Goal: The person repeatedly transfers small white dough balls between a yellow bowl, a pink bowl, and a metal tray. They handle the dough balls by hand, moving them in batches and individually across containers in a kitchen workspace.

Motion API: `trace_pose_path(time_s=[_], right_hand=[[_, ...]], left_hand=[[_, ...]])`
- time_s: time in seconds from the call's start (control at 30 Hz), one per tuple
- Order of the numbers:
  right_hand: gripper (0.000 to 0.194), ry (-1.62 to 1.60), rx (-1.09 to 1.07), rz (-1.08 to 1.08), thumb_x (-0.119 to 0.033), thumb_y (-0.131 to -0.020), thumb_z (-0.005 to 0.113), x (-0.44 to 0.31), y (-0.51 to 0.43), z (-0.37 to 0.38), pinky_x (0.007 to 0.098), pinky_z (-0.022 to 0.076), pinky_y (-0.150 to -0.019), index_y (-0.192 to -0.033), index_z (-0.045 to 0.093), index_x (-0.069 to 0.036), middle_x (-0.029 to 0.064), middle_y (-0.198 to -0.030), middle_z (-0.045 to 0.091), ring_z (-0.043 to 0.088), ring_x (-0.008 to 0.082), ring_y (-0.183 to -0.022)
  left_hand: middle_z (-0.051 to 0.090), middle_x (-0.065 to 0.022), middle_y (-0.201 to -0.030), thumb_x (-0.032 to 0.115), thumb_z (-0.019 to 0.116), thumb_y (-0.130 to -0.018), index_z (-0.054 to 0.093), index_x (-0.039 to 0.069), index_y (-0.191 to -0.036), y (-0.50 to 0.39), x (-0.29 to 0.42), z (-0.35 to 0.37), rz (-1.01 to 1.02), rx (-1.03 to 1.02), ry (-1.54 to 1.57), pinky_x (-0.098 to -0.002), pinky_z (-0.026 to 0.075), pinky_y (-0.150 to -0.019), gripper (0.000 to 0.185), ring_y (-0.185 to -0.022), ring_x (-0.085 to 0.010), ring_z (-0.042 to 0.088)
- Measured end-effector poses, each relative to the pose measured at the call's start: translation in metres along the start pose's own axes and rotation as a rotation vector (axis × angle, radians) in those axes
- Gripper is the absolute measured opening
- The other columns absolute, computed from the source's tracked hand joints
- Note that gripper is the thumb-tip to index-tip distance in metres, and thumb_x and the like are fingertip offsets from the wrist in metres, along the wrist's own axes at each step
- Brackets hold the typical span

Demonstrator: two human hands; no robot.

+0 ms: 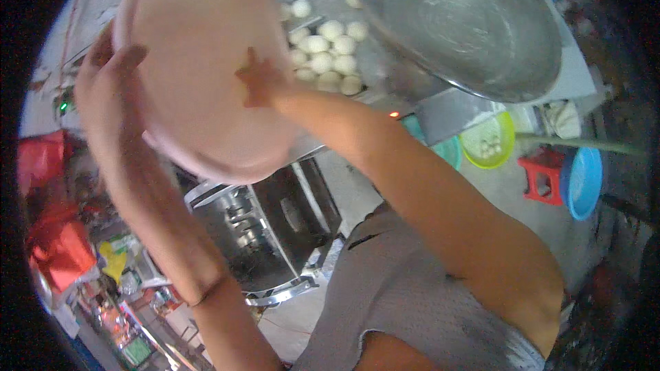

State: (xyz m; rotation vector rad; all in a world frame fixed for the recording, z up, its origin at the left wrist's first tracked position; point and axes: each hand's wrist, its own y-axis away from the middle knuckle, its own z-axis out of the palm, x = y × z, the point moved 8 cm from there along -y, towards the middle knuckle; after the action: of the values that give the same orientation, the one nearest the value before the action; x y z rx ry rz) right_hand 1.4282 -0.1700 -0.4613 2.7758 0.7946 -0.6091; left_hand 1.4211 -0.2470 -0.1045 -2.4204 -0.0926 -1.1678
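Observation:
A large pink plastic basin [196,15] is tilted up in front of me at the upper left. My left hand [111,72] grips its left rim, with the thumb over the edge. Inside the basin, my right hand [260,82] reaches against the inner surface with its fingers spread; the hand is blurred, and nothing shows in it. Just right of the basin, several round white dough balls [330,51] lie close together on a metal worktop [379,80]. A big metal bowl [459,15] stands at the upper right of them.
Below the worktop stands a dark appliance with a metal frame [268,216]. On the floor at right are a yellow-green basin [487,139], a red plastic stool [541,175] and a blue basin [585,183]. Red bags [62,252] and mixed goods crowd the left.

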Motion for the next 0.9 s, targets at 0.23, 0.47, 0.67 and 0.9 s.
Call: trace_pose_path(time_s=[0.23, 0.47, 0.67, 0.9], right_hand=[[0.06, -0.145, 0.379, 0.037, -0.033, -0.08, 0.073, 0.026, 0.008, -0.014, 0.0581, 0.037, -0.114, -0.134, 0.061, -0.009, 0.0213, -0.158, 0.036, 0.04, 0.0441, -0.142], [0.058, -0.166, 0.271, 0.441, -0.03, -0.079, 0.078, 0.137, 0.001, -0.026, 0.0631, 0.034, -0.113, -0.13, 0.065, -0.007, 0.0241, -0.16, 0.032, 0.032, 0.0486, -0.147], [0.051, -0.715, 0.582, 0.143, -0.022, -0.084, 0.072, 0.116, 0.09, -0.045, 0.049, 0.0445, -0.108, -0.133, 0.064, -0.012, 0.0232, -0.141, 0.056, 0.055, 0.0384, -0.128], [0.051, -1.402, 0.035, 0.058, -0.029, -0.081, 0.078, 0.028, 0.292, 0.016, 0.044, 0.0508, -0.092, -0.123, 0.063, -0.003, 0.019, -0.114, 0.066, 0.065, 0.0344, -0.109]], left_hand=[[0.069, -0.014, -0.121, 0.007, 0.062, -0.082, 0.062, -0.003, -0.135, 0.031, -0.018, -0.02, -0.025, -0.004, -0.007, -0.0341, 0.047, -0.099, 0.054, -0.111, -0.0246, 0.064], [0.069, -0.0157, -0.122, 0.009, 0.062, -0.084, 0.061, -0.004, -0.136, 0.069, -0.037, -0.068, -0.006, 0.004, -0.135, -0.0349, 0.047, -0.099, 0.053, -0.111, -0.0254, 0.064], [0.068, -0.0172, -0.123, 0.011, 0.063, -0.085, 0.06, -0.005, -0.136, 0.114, -0.051, -0.107, -0.007, 0.03, -0.285, -0.0355, 0.048, -0.099, 0.053, -0.112, -0.0261, 0.064], [0.068, -0.0189, -0.124, 0.012, 0.063, -0.087, 0.059, -0.006, -0.136, 0.186, -0.074, -0.104, -0.083, -0.026, -0.378, -0.0363, 0.049, -0.098, 0.052, -0.112, -0.0268, 0.065]])
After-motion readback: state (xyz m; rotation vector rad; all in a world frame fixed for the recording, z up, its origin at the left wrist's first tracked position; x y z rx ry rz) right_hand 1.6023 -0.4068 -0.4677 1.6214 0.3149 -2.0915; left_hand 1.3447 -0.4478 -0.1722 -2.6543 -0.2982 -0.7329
